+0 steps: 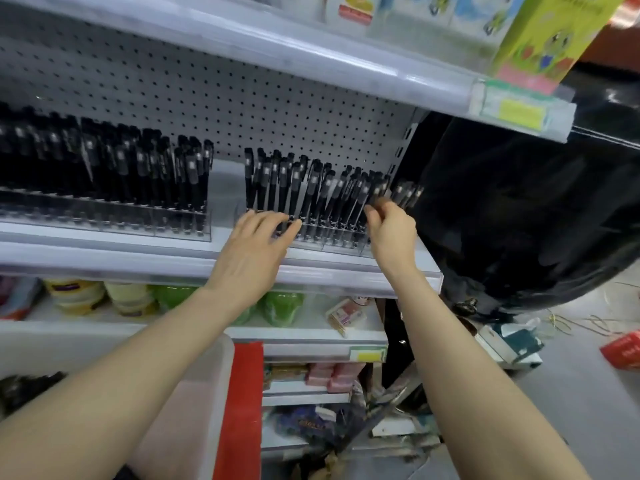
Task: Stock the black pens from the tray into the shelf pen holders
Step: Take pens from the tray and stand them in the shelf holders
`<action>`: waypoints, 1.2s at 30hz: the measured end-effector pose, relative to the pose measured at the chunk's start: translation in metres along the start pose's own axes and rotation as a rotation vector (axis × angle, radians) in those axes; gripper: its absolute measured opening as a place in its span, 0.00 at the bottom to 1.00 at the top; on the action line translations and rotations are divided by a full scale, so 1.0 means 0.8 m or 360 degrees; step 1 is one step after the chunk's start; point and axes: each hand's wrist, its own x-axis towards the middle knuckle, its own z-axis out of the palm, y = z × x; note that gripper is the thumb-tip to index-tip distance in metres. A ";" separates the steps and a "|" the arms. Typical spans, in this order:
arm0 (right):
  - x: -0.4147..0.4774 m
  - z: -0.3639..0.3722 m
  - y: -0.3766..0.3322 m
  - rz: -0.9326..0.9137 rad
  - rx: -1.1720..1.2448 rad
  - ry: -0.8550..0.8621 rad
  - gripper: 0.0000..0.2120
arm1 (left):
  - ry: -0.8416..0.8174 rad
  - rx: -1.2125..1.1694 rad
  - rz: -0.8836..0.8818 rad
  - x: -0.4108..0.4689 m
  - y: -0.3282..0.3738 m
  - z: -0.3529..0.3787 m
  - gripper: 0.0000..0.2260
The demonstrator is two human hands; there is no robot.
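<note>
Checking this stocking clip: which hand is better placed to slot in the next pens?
Right. The right hand pinches a few black pens at the right end of the clear holder; the left hand lies flat on its front, holding none.

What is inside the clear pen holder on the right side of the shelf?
Black pens stand packed in the right pen holder, many leaning right. The left hand covers its left front; the right hand, pinching a few pens, hides its right end.
</note>
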 end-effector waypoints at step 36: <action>-0.324 0.169 -0.196 0.0012 0.0038 -0.0957 0.07 | -0.0131 -0.0357 -0.0337 -0.286 -0.204 -0.041 0.18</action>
